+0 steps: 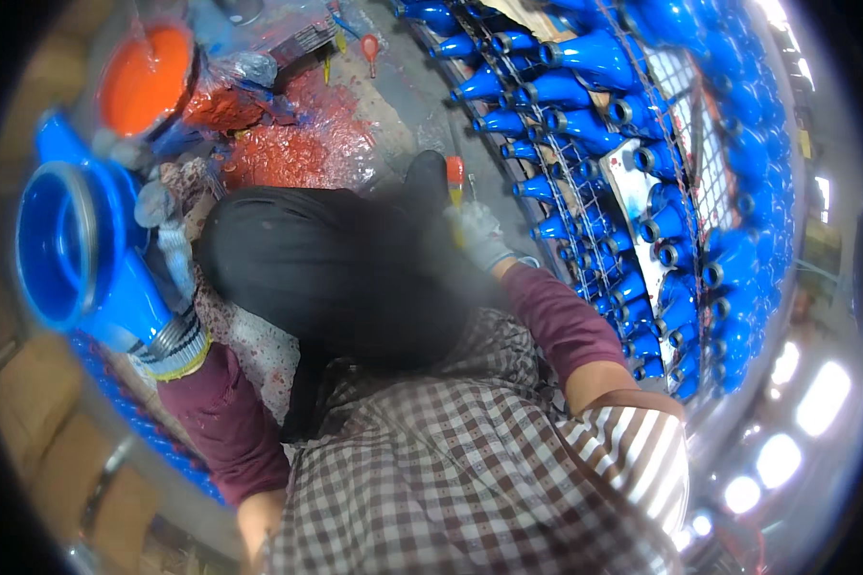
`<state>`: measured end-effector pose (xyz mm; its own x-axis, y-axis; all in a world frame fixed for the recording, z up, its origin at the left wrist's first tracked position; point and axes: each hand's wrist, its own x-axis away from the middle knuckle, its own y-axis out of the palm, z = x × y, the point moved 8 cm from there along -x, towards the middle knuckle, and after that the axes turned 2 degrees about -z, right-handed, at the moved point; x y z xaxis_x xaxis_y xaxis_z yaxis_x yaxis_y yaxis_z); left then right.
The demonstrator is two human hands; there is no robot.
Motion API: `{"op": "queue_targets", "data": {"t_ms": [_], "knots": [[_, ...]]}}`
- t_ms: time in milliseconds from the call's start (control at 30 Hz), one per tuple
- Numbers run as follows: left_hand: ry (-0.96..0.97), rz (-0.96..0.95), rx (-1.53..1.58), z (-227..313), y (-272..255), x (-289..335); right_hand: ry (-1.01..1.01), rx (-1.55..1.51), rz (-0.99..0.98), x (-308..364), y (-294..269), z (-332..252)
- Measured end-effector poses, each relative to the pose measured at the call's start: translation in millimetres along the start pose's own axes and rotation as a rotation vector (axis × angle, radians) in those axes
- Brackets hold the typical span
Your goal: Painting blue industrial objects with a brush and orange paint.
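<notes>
My left hand (pixel 170 244), in a grey knit glove, is closed on a large glossy blue pipe fitting (pixel 129 292). The fitting has a wide round mouth facing left, narrower branches and a threaded end by my cuff. My right hand (pixel 478 236), gloved in pale grey and slightly blurred, is closed around the yellow handle of a paintbrush (pixel 455 174) with an orange-red end pointing away from me. Its fingers partly hide the handle. Beyond the fitting stands a round bucket of orange-red paint (pixel 151 79), with something upright dipping into it.
Racks of blue fittings (pixel 585 62) with open necks fill the right side, separated by metal mesh (pixel 714 182). Orange-red paint (pixel 297 153) covers the floor ahead of my dark-trousered knee (pixel 316 259). A small orange-ended tool (pixel 369 53) lies farther off. More blue pieces (pixel 144 412) line the lower left.
</notes>
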<state>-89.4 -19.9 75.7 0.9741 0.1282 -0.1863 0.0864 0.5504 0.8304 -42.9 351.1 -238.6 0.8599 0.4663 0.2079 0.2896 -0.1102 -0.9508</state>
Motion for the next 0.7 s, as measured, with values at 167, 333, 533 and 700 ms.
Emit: {"op": "queue_targets", "data": {"t_ms": [167, 333, 533, 700], "knots": [[-0.013, 0.072, 0.008, -6.6, 0.7, -6.0, 0.073, 0.244, -0.106, -19.3, 56.6, 45.2], [-0.112, 0.06, 0.093, -19.3, 9.4, -14.2, 0.208, 0.164, -0.33, -34.7, 81.7, 63.6], [-0.156, 0.082, 0.013, -19.7, 11.5, -17.4, 0.269, 0.109, -0.314, -31.6, 106.1, 79.8], [-0.167, 0.117, -0.002, -22.8, 2.7, -18.5, 0.17, 0.037, -0.258, -20.8, 110.9, 89.4]]}}
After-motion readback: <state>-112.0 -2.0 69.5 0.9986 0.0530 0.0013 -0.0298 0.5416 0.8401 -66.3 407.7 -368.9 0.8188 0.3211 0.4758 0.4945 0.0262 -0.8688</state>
